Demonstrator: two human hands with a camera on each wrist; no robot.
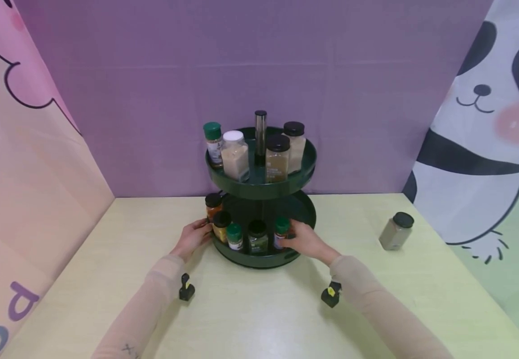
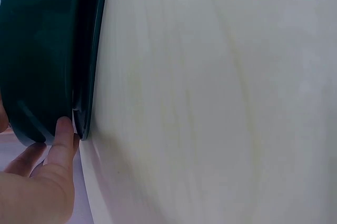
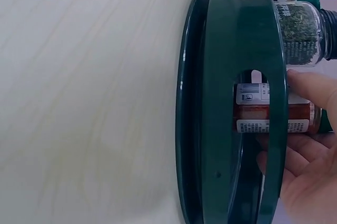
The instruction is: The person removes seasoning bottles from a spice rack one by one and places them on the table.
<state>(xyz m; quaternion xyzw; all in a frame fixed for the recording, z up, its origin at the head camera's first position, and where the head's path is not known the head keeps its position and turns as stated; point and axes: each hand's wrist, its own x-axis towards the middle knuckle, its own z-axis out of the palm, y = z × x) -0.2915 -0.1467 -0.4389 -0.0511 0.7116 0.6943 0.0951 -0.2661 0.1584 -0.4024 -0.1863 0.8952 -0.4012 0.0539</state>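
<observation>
A dark green two-tier spice carousel (image 1: 259, 187) stands on the pale worktop (image 1: 250, 314) near its far edge, with the left hand (image 1: 193, 238) at about eight o'clock of the lower tray (image 1: 241, 255) and the right hand (image 1: 305, 240) at about four o'clock. The left hand's fingers lie fairly straight against the outside of the lower wall, one fingertip (image 2: 64, 129) touching the rim close to the base; it grips nothing. The right hand's fingers (image 3: 308, 84) curl round a red-filled spice jar (image 3: 274, 109) with a green cap (image 1: 281, 224), which stands inside the lower tray at about five o'clock behind a cut-out in the wall. The carousel looks like stiff moulded plastic with a glossy, fairly slick skin; loaded with jars on both tiers it is probably moderately heavy and top-weighted, and the separate ring under the tray suggests it swivels, so the rim is likely to slide round under a sideways push; the firmer hold is two hands opposite each other on the lower wall. The small jar looks light, hard and smooth, glass or clear plastic I cannot tell, best pinched round its body or under the cap, with its neighbours, a green herb jar (image 1: 257, 238) and another small green-capped jar (image 1: 234, 238), just beside it. A larger black-capped jar (image 1: 396, 231) stands well apart at three o'clock on the worktop.
</observation>
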